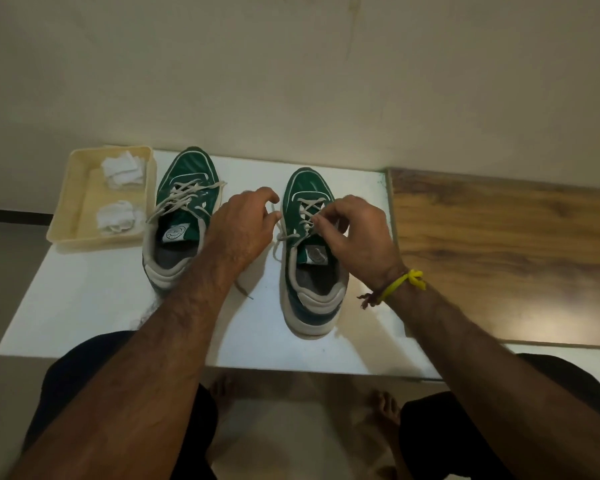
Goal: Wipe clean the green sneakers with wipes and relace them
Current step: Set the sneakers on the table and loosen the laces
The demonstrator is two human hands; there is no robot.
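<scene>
Matt white table (84,299); glossy wood-grain board (499,258); cream plastic tray (66,202).

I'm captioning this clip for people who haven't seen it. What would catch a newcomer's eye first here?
First, two green sneakers on the white table: the left sneaker beside a cream tray holding crumpled wipes, the right sneaker under both hands. The right hand pinches the lace over its eyelets, while the left hand curls at the lace's loose end. A yellow wristband stands out on the right wrist.
</scene>
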